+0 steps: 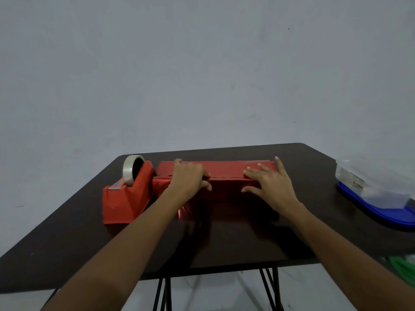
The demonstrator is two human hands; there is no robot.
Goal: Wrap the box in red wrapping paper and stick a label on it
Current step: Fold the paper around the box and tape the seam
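The box (pixel 226 167) lies across the middle of the dark worktop (pixel 67 239), swathed in red wrapping paper (pixel 224 195). The left hand (pixel 188 178) has its grip closed on the paper at the seam along the box's top; the right hand (pixel 269 185) presses flat, its grip open, fingers spread. A red tape dispenser (pixel 125 198) sits just left of the box, a lidded plastic container (pixel 368 182) well apart at right

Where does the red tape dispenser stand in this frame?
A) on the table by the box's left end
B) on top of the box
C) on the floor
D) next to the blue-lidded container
A: the tape dispenser stands on the table at the left end of the box, near the left hand.
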